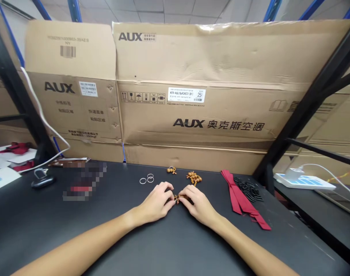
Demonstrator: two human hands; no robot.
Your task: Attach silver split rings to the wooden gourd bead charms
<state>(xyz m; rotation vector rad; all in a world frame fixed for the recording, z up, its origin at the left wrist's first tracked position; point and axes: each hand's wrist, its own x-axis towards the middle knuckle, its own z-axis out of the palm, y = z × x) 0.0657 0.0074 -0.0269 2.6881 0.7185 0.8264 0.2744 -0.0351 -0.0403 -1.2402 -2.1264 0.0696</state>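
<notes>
My left hand [159, 201] and my right hand [199, 205] meet over the middle of the black table. Between their fingertips is a small brown beaded charm [177, 199], mostly hidden by the fingers. Both hands are closed in a pinch on it, the left from its left side and the right from the opposite side. Just beyond lies a bunch of wooden beaded charms [193, 177]. Another wooden beaded charm [171, 170] with a ring lies farther back. Left of it are three thin metal rings, including a separate ring [142, 181] and an overlapping pair [150, 178].
Red ribbon strips [244, 203] and a pile of black loops [250, 189] lie at the right. A black object with a metal loop [43, 179] sits at the left. Cardboard boxes [192, 115] wall off the back; a white power strip [304, 181] is far right.
</notes>
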